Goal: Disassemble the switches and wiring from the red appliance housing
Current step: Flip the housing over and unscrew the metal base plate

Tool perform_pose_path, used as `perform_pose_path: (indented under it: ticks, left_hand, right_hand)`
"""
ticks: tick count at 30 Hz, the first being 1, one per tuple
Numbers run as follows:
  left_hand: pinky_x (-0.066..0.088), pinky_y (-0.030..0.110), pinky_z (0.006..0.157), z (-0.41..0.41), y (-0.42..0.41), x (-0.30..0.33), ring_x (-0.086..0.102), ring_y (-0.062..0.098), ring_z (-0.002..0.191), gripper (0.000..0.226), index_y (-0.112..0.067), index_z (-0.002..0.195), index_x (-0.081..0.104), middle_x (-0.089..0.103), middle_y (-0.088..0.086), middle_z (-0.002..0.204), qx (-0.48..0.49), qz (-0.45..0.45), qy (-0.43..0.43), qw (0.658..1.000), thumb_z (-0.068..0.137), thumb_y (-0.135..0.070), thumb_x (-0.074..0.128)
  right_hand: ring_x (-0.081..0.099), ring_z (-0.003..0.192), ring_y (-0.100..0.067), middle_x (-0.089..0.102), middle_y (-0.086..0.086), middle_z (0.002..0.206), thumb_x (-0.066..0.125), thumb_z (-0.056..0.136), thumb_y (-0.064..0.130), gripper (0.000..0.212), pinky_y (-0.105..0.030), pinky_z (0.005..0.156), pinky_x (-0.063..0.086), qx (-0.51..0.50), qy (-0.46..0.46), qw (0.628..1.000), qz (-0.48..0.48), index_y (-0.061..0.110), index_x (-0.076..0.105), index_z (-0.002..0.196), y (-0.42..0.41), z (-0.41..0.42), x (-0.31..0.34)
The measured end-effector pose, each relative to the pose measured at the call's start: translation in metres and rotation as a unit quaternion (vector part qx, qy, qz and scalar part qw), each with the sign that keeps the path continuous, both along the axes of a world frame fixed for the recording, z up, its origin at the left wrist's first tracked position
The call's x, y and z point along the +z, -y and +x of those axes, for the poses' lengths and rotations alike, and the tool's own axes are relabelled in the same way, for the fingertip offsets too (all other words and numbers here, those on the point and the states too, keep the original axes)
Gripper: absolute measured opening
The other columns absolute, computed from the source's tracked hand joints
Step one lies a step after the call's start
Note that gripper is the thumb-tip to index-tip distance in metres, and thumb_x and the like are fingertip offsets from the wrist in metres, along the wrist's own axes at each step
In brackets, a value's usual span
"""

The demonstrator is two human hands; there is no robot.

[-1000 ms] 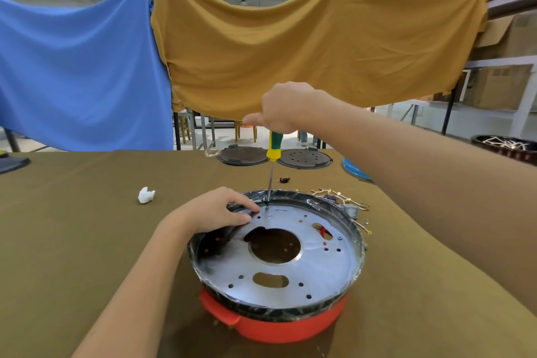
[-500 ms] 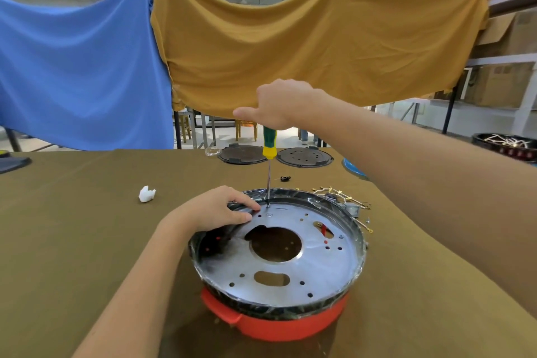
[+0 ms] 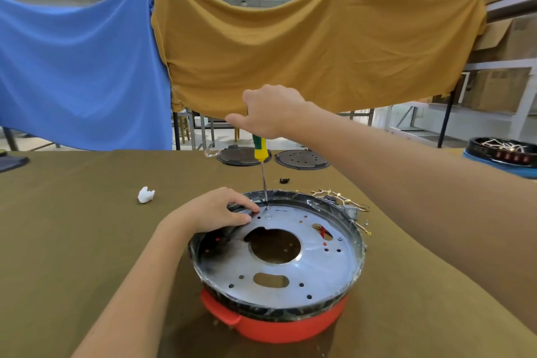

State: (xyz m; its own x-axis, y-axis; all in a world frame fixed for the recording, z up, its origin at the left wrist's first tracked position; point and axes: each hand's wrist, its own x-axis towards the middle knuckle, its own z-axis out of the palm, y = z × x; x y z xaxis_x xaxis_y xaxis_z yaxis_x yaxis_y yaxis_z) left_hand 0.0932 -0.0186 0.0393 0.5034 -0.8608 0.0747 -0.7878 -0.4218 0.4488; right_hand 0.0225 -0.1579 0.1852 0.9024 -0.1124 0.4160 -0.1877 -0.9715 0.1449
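Note:
The red appliance housing (image 3: 279, 328) sits upside down on the brown table, topped by a round silver metal plate (image 3: 319, 267) with a black rim. My right hand (image 3: 270, 113) grips the green and yellow handle of a screwdriver (image 3: 259, 150) from above. Its shaft stands nearly upright with the tip on a screw at the plate's far edge. My left hand (image 3: 215, 209) rests on the rim's far left side, fingers curled over it beside the tip. A bundle of wiring with gold terminals (image 3: 343, 200) lies behind the housing on the right.
Two dark round plates (image 3: 242, 155) (image 3: 302, 158) lie at the table's far edge. A small white piece (image 3: 146, 194) lies to the left, a tiny black part (image 3: 284, 180) behind the housing. Another black housing on a blue base (image 3: 505, 154) stands far right. Blue and mustard cloths hang behind.
My right hand has turned on the screwdriver handle, the thumb swinging further left. The tip stays on the same screw and my left hand has not moved.

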Motion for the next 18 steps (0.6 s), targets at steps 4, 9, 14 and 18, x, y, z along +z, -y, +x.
perform_pose_path:
  ticks: [4, 9, 14, 18]
  left_hand:
    - [0.03, 0.026, 0.099, 0.0, 0.0, 0.0, 0.044, -0.003, 0.109, 0.027, -0.044, 0.121, 0.065, 0.046, -0.039, 0.106, 0.0, 0.0, 0.002, 1.0, 0.097, -0.031, 0.061]
    - [0.03, 0.03, 0.105, -0.002, -0.001, 0.001, 0.042, 0.0, 0.115, 0.028, -0.042, 0.123, 0.066, 0.049, -0.03, 0.116, 0.004, 0.0, -0.001, 1.0, 0.097, -0.031, 0.06]
    - [0.029, 0.031, 0.106, -0.003, 0.0, 0.002, 0.042, 0.0, 0.115, 0.027, -0.043, 0.121, 0.066, 0.049, -0.031, 0.115, 0.007, 0.002, -0.005, 1.0, 0.098, -0.031, 0.06]
    - [0.032, 0.029, 0.102, -0.002, 0.0, 0.001, 0.044, 0.0, 0.112, 0.027, -0.045, 0.12, 0.065, 0.049, -0.031, 0.114, 0.012, 0.006, -0.007, 1.0, 0.098, -0.032, 0.06]
  right_hand:
    - [0.045, 0.061, -0.016, 0.048, 0.0, 0.073, 0.041, 0.103, 0.041, 0.033, -0.029, 0.05, 0.03, -0.011, 0.013, 0.997, -0.075, 0.015, 0.046, 0.084, -0.001, 0.005, 0.003]
    - [0.042, 0.068, -0.017, 0.048, -0.003, 0.081, 0.051, 0.094, 0.016, 0.007, -0.026, 0.057, 0.034, 0.106, -0.083, 0.969, 0.206, 0.009, 0.053, 0.095, 0.0, -0.001, 0.012]
    - [0.051, 0.074, -0.021, 0.052, -0.005, 0.083, 0.048, 0.094, 0.026, 0.02, -0.029, 0.058, 0.044, 0.071, -0.051, 0.963, 0.255, 0.007, 0.054, 0.099, 0.004, 0.0, 0.006]
    - [0.047, 0.06, -0.016, 0.05, 0.0, 0.072, 0.038, 0.102, 0.053, 0.046, -0.029, 0.049, 0.03, -0.098, 0.032, 0.992, -0.076, 0.014, 0.048, 0.079, 0.012, -0.001, 0.0]
